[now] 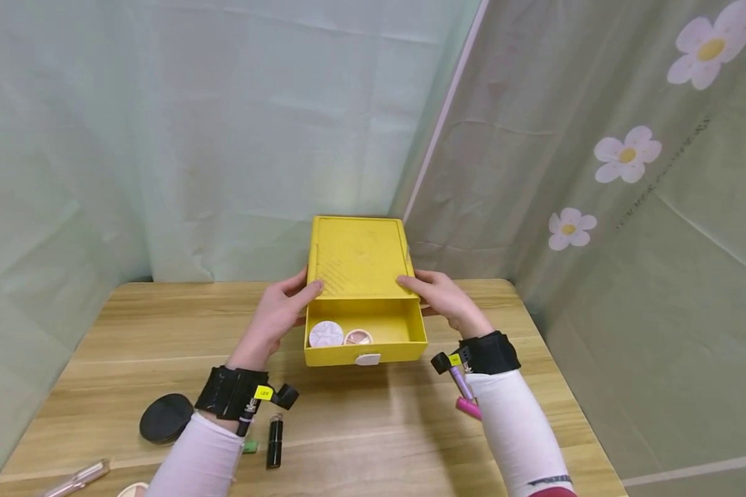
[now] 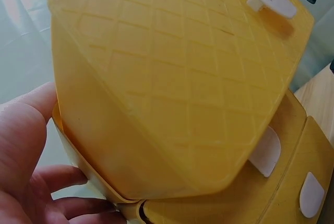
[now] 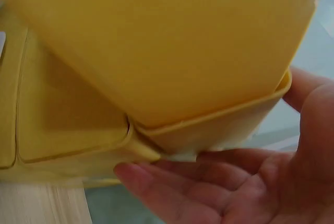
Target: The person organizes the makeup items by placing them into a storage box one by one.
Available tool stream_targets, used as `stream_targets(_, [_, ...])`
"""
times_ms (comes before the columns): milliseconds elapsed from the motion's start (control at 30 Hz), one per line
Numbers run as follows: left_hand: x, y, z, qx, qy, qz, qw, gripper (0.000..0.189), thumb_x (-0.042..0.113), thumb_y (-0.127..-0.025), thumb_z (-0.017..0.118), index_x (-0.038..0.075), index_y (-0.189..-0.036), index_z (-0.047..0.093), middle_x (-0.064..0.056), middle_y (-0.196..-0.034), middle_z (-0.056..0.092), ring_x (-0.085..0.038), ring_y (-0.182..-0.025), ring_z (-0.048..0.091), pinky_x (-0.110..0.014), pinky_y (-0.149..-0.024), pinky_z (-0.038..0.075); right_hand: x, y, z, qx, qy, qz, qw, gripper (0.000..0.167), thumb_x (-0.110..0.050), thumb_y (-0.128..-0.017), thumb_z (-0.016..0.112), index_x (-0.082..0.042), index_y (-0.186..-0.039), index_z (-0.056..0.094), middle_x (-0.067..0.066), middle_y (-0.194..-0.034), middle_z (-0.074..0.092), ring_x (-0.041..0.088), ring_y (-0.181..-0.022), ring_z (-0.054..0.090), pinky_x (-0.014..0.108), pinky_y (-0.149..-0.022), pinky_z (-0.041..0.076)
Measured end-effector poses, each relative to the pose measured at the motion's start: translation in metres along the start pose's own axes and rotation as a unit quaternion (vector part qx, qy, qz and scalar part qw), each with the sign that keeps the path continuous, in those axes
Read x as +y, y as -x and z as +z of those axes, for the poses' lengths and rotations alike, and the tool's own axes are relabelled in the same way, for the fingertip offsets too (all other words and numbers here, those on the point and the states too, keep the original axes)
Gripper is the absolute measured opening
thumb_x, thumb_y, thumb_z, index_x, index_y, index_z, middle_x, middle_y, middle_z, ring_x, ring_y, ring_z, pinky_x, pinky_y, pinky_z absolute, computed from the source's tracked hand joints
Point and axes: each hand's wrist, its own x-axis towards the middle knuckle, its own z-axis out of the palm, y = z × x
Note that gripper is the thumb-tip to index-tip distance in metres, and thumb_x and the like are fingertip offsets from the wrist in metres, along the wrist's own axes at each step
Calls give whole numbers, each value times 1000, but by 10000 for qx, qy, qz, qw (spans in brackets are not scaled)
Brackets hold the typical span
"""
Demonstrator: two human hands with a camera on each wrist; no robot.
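Note:
A yellow drawer box (image 1: pixel 360 252) stands toward the back of the table, its top drawer (image 1: pixel 404 353) pulled partway out. Inside that drawer lie a white round compact (image 1: pixel 327 334) with a star pattern and a small round palette (image 1: pixel 358 337). My left hand (image 1: pixel 280 307) grips the box's left side, thumb at the top edge. On the opposite side my right hand (image 1: pixel 441 298) holds it likewise, with fingers along the side wall (image 3: pixel 219 130). Lower drawers with white knobs (image 2: pixel 312 195) show beneath the pulled-out one in the left wrist view.
On the wooden table (image 1: pixel 348 428) lie a black round case (image 1: pixel 166 418), a black lipstick tube (image 1: pixel 275 442), a clear tube (image 1: pixel 81 478) and a green piece (image 1: pixel 250 447). Purple (image 1: pixel 462 383) and pink tubes (image 1: pixel 469 407) lie by the right forearm. Curtains (image 1: pixel 273 138) hang behind.

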Motion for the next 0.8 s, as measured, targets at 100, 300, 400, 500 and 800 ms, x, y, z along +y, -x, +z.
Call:
stream_targets(100, [0,1,0,-12,7,21,10000,82,49,-101,74,20,-167,36,-11,-170,39,-36,-144,52,-60,-107,50,2,0,2,104,-22,6,9999,74,-50,-104,67,-2,-158,51,16,-138,68,35,-121,69,51,-96,60])
stream_targets(300, [-1,5,-5,18,-46,2,10000,84,51,-101,73,19,-168,34,-11,-171,37,-35,-145,51,-57,-106,51,2,0,10,216,-129,14,9997,71,-47,-104,68,-1,-156,53,17,-139,67,35,-121,69,50,-96,60])
stream_targets(400, [-1,7,-8,14,-136,50,9999,84,53,-101,72,20,-168,33,-11,-171,36,-35,-146,50,-56,-106,52,2,0,14,287,-229,-29,9993,71,-46,-104,69,-1,-157,52,17,-141,66,34,-123,68,50,-98,59])
stream_targets(500, [0,7,-9,21,-193,83,9998,84,53,-101,72,20,-168,33,-11,-171,36,-35,-146,50,-55,-106,52,1,0,16,327,-270,-86,9991,72,-48,-104,69,-2,-157,52,16,-142,66,34,-124,67,51,-99,58])
stream_targets(800, [-1,7,-9,6,-96,45,9999,82,51,-101,73,22,-168,35,-10,-170,38,-34,-144,51,-56,-106,52,7,2,19,534,-381,-127,9978,74,-49,-104,69,-3,-159,50,16,-144,65,34,-125,66,51,-101,57])
